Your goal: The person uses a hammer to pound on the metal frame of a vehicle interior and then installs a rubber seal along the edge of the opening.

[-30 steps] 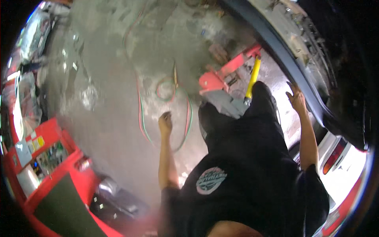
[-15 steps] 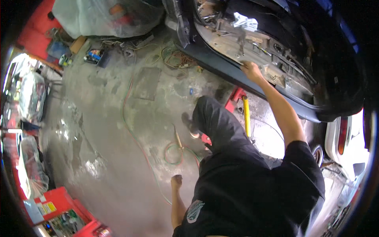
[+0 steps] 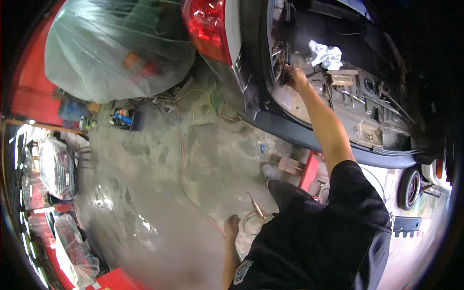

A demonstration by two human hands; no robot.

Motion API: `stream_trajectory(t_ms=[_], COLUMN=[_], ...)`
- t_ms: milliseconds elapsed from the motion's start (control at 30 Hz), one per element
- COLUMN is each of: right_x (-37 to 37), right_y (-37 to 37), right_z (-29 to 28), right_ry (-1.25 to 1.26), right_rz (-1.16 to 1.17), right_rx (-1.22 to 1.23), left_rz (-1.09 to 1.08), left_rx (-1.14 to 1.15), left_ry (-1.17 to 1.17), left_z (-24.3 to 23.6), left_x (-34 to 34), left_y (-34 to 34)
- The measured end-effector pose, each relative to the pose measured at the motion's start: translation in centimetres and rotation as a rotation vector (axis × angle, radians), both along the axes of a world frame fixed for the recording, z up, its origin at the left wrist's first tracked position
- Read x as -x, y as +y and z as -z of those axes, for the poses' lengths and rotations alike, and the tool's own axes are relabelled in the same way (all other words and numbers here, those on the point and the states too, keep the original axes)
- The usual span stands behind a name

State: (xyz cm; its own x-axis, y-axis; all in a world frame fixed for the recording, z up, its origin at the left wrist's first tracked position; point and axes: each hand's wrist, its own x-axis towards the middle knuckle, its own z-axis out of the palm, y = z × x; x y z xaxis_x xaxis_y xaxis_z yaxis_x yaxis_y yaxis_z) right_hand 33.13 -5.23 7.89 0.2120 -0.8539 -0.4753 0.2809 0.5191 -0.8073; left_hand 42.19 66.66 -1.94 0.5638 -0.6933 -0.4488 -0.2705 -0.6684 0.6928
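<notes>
Bare metal edges ring the open car boot (image 3: 338, 96), where the right hand (image 3: 294, 77) grips the rim, fingers curled on it. Below the boot, the left hand (image 3: 232, 226) hangs loosely closed above the hoses (image 3: 193, 203). Sharp edges could cut; hoses could trip.

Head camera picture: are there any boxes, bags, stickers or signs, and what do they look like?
Plastic-wrapped bundle: top left, big clear rounded sheet over red and orange shapes.
Small box: on the floor below it, dark with bright bits inside.
Shirt badge: bottom centre, rounded pale patch on black shirt.
Plastic-wrapped goods: left edge, shiny clear wrap.
</notes>
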Motion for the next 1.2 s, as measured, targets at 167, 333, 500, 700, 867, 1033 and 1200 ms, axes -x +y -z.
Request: stream_trajectory(t_ms=[167,333,500,700,867,1033,1200], right_x=[-0.1,6.7,10.3,11.6,10.2,22.5,27.5], right_y=[0.3,3.6,13.8,25.9,31.6,32.0,36.3], right_z=[-8.7,-17.6,-21.8,-21.8,-21.6,-15.3,-1.3], right_ry=[-0.116,0.135,0.301,0.165,0.104,-0.287,-0.525], right_rz=[0.013,0.032,0.138,0.099,0.316,0.982,1.303], right_rx=[0.022,0.552,0.772,0.58,0.628,0.41,0.188], left_rz=[-0.067,0.175,0.272,0.339,0.442,0.501,0.536], left_rx=[0.06,0.149,0.51,0.812,0.972,0.981,0.941], left_ry=[0.182,0.381,0.2,-0.002,-0.32,-0.329,-0.442], left_z=[-7.5,-15.0,-22.4,-29.6,-30.2,-30.0,-29.7], left_x=[-5.6,-5.2,-5.6,-7.1,-7.7,-7.3,-6.4], left_y=[-13.5,-27.3,-37.1,-46.5,-50.6,-50.7,-50.8])
